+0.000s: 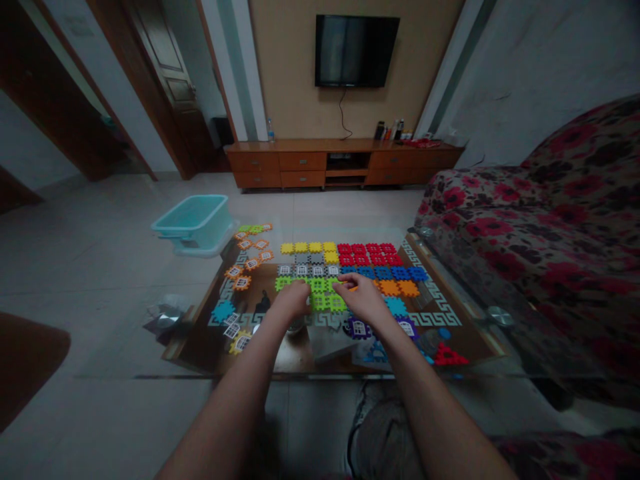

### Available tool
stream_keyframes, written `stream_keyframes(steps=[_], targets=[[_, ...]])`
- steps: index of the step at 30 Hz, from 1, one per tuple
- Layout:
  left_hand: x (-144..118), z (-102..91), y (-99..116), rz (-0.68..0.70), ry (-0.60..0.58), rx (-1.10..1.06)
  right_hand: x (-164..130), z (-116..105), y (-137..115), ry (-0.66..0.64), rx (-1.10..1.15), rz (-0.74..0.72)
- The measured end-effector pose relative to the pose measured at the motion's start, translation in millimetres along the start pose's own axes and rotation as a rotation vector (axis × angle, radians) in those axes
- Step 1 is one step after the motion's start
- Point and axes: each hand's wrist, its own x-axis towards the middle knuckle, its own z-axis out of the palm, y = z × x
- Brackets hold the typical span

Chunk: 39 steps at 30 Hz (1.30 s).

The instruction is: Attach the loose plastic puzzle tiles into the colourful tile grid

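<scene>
Rows of coloured interlocking plastic building tiles lie flat on a glass coffee table. My left hand (294,297), its fingers curled and closed, is at the left part of the green building tiles (319,301) and covers some of them. From the right, my right hand (361,295) pinches at the upper right of the same green block, thumb and fingers close together. An orange piece (353,289) shows beside its fingers. Directly beyond the hands are grey tiles with white window inserts (318,271). Blue tiles (383,273) and orange tiles (399,288) lie to the right.
Yellow tiles (315,247) and red tiles (359,259) form the far rows. Loose orange-framed window tiles (251,265) lie left; purple tiles (359,328) and red triangles (449,355) are near. A turquoise tub (200,233) stands beyond the glass table (287,353); a flowered sofa (500,233) is right.
</scene>
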Motion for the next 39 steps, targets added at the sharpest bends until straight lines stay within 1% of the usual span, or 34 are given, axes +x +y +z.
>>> stream_keyframes(steps=[10,18,32,39], targets=[[1.6,3.3,-0.3,0.009,-0.010,-0.031,-1.5,-0.1,-3.9,-0.030,0.031,0.005],[3.0,6.8,-2.9,0.011,-0.018,-0.046,-4.2,-2.7,-9.0,-0.058,0.012,0.015],[11.2,17.4,-10.6,0.010,-0.026,-0.040,-5.9,-3.8,-10.9,-0.063,0.004,-0.018],[11.9,16.9,-9.3,0.017,-0.036,-0.035,-5.8,-3.9,-11.5,-0.066,-0.014,-0.012]])
